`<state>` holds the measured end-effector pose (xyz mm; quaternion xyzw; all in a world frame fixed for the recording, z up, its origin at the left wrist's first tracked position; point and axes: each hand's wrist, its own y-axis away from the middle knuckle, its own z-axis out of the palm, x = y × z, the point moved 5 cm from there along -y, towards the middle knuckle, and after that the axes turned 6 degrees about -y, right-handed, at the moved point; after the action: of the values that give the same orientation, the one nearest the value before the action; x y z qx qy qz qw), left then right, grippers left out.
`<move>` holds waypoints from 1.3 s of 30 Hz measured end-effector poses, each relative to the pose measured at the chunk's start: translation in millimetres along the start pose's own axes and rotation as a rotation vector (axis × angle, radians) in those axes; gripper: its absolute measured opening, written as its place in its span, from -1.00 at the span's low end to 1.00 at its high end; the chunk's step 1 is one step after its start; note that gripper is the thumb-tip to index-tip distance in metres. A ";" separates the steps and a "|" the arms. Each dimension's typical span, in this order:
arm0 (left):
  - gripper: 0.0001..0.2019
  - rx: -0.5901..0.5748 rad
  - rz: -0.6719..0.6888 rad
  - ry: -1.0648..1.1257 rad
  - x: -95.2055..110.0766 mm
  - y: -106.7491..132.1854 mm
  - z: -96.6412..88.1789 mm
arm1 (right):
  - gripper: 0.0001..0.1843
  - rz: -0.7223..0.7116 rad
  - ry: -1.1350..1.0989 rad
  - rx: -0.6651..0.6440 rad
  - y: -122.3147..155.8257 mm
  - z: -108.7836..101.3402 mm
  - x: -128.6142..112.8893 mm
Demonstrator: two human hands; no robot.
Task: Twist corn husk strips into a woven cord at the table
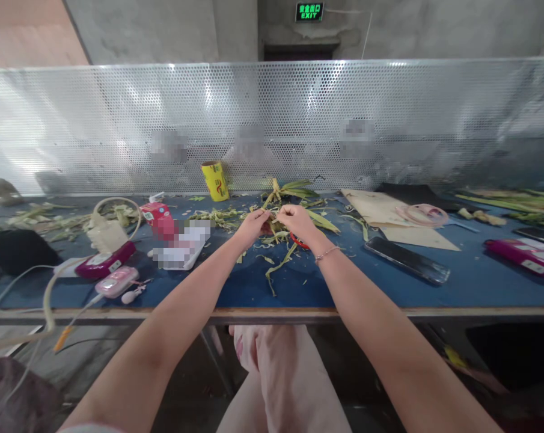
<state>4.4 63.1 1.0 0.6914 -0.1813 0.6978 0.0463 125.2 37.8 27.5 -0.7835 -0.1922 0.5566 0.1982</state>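
Note:
My left hand [255, 224] and my right hand [296, 220] meet over the middle of the blue table, their fingertips pinched a short way apart. Between them runs a pale leaf strip [274, 218], small in the view and partly covered by the fingers. Green and yellowish leaf scraps [278, 240] lie below and around both hands. Just beyond is a leafy stalk [276, 189] with long green leaves [301, 186]. Part of a red loop [299, 242] shows under my right wrist, the rest hidden.
A yellow roll [214, 180] stands by the perforated metal screen [272, 108]. Left are a pink box [157, 218], a magenta device [106, 260] and cables. On the right lie a phone [407, 260], brown paper [375, 210] and another magenta device [524, 255].

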 end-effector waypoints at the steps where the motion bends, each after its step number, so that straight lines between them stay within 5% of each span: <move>1: -0.77 -0.007 -0.003 0.007 -0.3 -0.4 0.4 | -0.79 -0.003 0.015 0.000 0.3 -0.1 -0.6; 22: -0.77 -0.004 0.037 0.131 0.5 -1.2 -2.8 | -0.71 -0.135 0.066 -0.030 -4.8 11.2 15.8; 31: -0.78 0.051 0.041 0.176 2.5 0.0 -5.3 | -0.62 0.172 -0.303 0.061 -7.6 8.0 31.5; 39: -0.80 0.014 0.024 0.196 2.9 1.6 -1.9 | -0.57 0.024 -0.146 0.071 -7.5 7.6 29.4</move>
<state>2.0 61.7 3.6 0.6179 -0.1793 0.7638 0.0508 126.4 60.2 5.8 -0.7356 -0.1767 0.6210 0.2048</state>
